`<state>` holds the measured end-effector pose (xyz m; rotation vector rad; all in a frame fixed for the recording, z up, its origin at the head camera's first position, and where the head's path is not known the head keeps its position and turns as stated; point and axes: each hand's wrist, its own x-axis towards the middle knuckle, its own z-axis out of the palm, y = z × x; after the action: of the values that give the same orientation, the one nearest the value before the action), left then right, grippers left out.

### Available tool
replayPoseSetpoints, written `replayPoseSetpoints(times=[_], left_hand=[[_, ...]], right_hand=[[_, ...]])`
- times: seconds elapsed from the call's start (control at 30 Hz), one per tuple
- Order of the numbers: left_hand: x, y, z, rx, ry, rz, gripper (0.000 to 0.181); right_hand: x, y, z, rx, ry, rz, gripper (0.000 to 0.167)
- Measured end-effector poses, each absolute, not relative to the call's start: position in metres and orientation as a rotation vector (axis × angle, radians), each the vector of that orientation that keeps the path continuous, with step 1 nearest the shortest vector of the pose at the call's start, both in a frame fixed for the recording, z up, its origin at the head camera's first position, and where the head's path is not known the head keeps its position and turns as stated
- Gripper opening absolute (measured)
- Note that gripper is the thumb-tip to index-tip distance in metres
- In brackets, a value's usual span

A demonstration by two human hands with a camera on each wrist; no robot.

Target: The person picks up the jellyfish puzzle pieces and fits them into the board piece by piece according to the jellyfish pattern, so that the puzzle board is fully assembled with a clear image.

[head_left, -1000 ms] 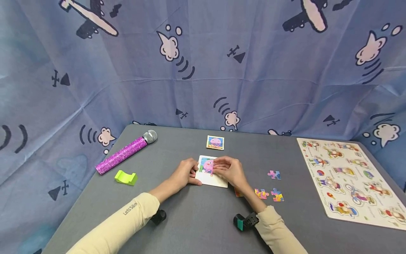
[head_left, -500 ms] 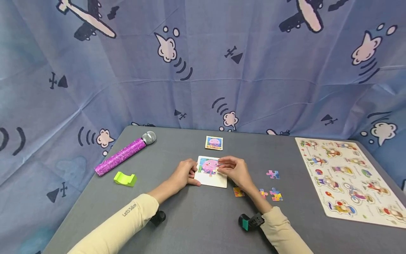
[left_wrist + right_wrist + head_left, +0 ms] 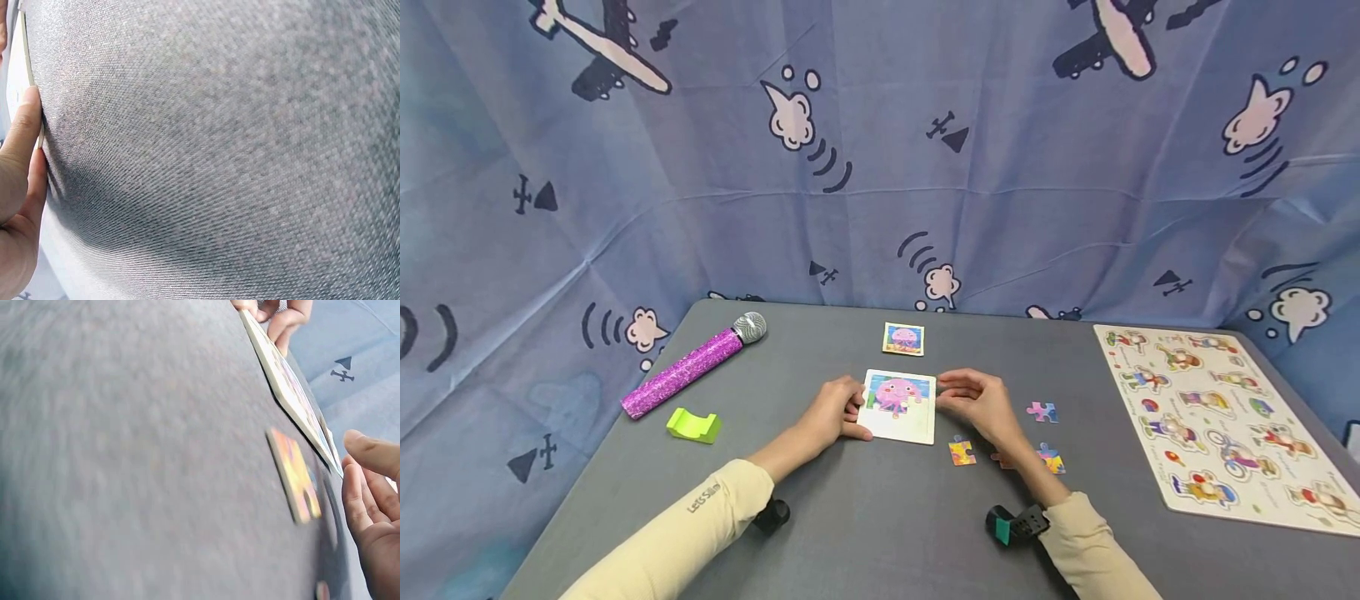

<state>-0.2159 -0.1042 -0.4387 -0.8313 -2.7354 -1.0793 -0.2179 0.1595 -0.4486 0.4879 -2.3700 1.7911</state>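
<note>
A white square puzzle board [image 3: 898,429] lies on the grey table with a partly assembled pink jellyfish picture in its upper part. My left hand [image 3: 832,412] grips the board's left edge; in the left wrist view the thumb [image 3: 26,119] lies on that edge. Just off the board's right side is my right hand [image 3: 977,402], its fingers loosely bent around nothing. A yellow-orange puzzle piece [image 3: 962,452] lies below it, also in the right wrist view as a flat piece [image 3: 294,478]. Further pieces, a pink-blue one [image 3: 1042,412] and a yellow-blue one [image 3: 1051,459], lie to the right.
Behind the board lies a small jellyfish picture tile [image 3: 903,339]. To the left are a purple glitter microphone [image 3: 688,370] and a lime-green block [image 3: 693,426]. A large picture board [image 3: 1228,425] covers the right side. A blue patterned curtain [image 3: 880,167] hangs behind the table.
The right hand has let go of a pink puzzle piece at the picture's right side and drawn back to the right, off the board. The left hand has stayed at the board's edge.
</note>
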Motion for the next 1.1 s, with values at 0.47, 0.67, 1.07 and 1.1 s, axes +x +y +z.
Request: replayPoseSetpoints(times=[0.47, 0.67, 1.07, 1.1], left_hand=[[-0.214, -0.104, -0.435, -0.835, -2.734, -1.084, 0.045], [-0.213, -0.105, -0.435, -0.85, -2.735, -1.083, 0.045], [-0.213, -0.105, -0.435, -0.861, -2.724, -1.058, 0.045], [-0.213, -0.104, -0.434, -0.858, -2.728, -1.063, 0.045]], right_hand=[[-0.212, 0.199, -0.44, 0.444, -2.425, 1.706, 0.033], [-0.212, 0.213, -0.439, 0.462, -2.416, 1.689, 0.032], [-0.206, 0.237, -0.433, 0.4, -2.481, 1.638, 0.037], [-0.205, 0.239, -0.432, 0.401, -2.485, 1.629, 0.037]])
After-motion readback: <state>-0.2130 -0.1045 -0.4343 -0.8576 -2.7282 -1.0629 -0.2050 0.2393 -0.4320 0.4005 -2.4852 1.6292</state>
